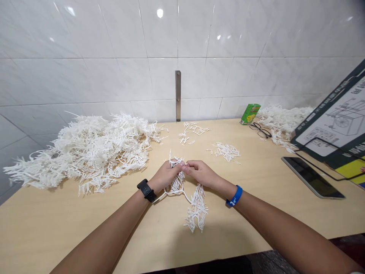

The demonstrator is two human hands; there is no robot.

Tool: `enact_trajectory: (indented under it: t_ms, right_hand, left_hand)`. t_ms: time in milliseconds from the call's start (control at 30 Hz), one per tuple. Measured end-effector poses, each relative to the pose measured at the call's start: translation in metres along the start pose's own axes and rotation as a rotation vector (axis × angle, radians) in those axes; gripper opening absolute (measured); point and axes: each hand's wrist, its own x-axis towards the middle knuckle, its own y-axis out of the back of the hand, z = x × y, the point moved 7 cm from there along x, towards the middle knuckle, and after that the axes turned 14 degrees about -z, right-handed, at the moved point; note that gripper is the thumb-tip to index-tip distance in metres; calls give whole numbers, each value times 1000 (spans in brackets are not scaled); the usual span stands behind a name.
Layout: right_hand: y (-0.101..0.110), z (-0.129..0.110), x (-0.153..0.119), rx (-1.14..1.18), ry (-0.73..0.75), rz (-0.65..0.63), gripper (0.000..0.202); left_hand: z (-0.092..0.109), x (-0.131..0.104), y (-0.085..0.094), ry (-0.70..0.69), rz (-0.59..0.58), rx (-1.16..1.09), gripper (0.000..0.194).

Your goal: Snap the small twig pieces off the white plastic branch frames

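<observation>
Over the middle of the table, my left hand (167, 174) is closed on a white branched plastic sprig (175, 185), whose thin stems carry many fine needle-like tips. One branch of it hangs down to the right, below my wrists. My right hand (200, 173) meets the left, its thumb and finger pinched at the sprig's upper part; whether a single tip is between them is too small to tell. A small heap of loose white bits (226, 151) lies just beyond my right hand. Bare white stems (194, 129) lie farther back, near the wall.
A large pile of white sprigs (99, 148) covers the table's (256, 228) left side. On the right are a green box (250, 114), eyeglasses (260, 130), another white pile (285, 118), a phone-like dark-screened device (312, 177) and a leaning printed carton (339, 118). A tiled wall (114, 80) stands behind.
</observation>
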Motion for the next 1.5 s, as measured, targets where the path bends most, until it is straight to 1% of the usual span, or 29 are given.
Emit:
enact_trajectory:
  t_ms: [33, 100, 200, 267, 400, 467, 600, 767, 900, 1033, 1167, 1267, 1333, 1400, 1500]
  right_hand:
    - [-2, -2, 0, -56, 17, -12, 47]
    - [-6, -2, 0, -67, 15, -57, 47]
    - [-11, -3, 0, 51, 21, -117, 47]
    - [-13, -5, -1, 123, 34, -133, 48]
    - [-11, -5, -2, 190, 65, -90, 50]
    - [-12, -2, -2, 241, 87, -94, 49]
    - [-16, 4, -2, 359, 130, -169, 47]
    - [-19, 5, -5, 404, 161, -260, 43]
    - [-21, 2, -6, 436, 187, -294, 47]
    - [-22, 2, -6, 444, 192, -294, 49]
    - [-24, 1, -8, 443, 200, -322, 49]
    - [-25, -4, -10, 469, 230, -319, 46]
    - [-25, -7, -10, 508, 238, -290, 43]
    - [-23, -9, -9, 562, 232, -247, 38]
    - [-17, -7, -6, 683, 182, -182, 30]
  left_hand:
    - [0, 0, 0, -10, -4, 5, 42]
    - [1, 1, 0, -32, -20, 10, 43]
    - [2, 0, -1, -49, -51, -19, 45]
    - [2, -1, -5, -57, -100, -90, 45]
    - [2, -2, -15, -93, -211, -285, 43]
    - [2, -1, -17, -108, -245, -338, 43]
    - [1, -2, -21, -97, -291, -371, 42]
    - [0, -5, -27, -81, -389, -410, 41]
    - [-3, -5, -29, -85, -415, -448, 39]
    - [-5, -5, -31, -90, -435, -499, 36]
    - [0, -8, -33, -91, -464, -538, 35]
    - [8, -10, -32, -126, -454, -574, 35]
    - [11, -8, -28, -149, -399, -582, 36]
    - [8, -5, -21, -151, -299, -539, 38]
    - [2, -2, -9, -123, -132, -369, 40]
